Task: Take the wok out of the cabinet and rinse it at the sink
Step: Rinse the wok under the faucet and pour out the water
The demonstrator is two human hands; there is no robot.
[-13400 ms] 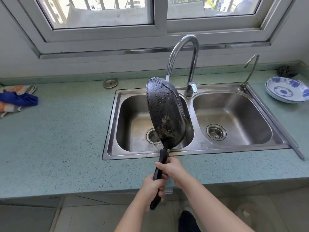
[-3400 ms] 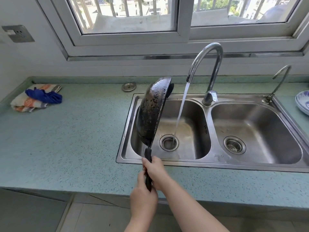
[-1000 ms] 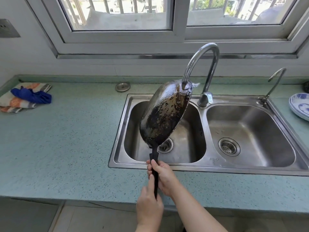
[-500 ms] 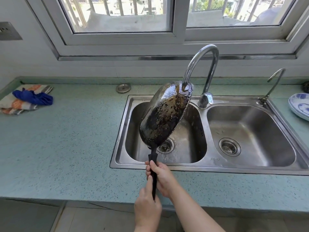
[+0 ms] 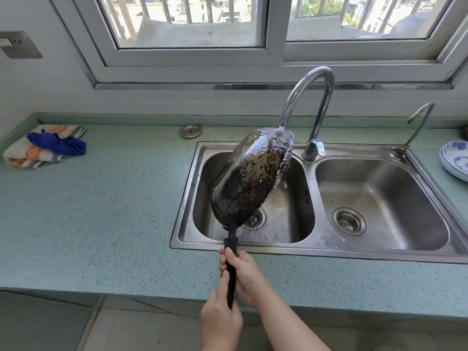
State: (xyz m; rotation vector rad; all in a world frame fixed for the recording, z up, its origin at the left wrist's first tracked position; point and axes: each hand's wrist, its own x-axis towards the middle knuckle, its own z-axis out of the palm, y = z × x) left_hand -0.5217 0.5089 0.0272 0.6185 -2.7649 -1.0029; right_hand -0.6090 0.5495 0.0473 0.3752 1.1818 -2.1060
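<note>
At the centre of the frame the wok (image 5: 249,181) was held tilted above the left basin of the double sink (image 5: 314,245), its upper rim just under the spout of the tall faucet (image 5: 312,97), where water struck it and ran down the dark, blotchy surface. Both hands were wrapped around its black handle (image 5: 231,264) near the bottom centre: the right hand (image 5: 244,273) gripped higher up, with fingers curled round the handle, and the left hand (image 5: 220,321) clasped the lower end. A blue and orange cloth (image 5: 46,146) lay on the green countertop (image 5: 101,211) at the left, a round metal lid (image 5: 190,130) sat behind the sink, and a blue-patterned plate (image 5: 455,160) showed at the right edge.
</note>
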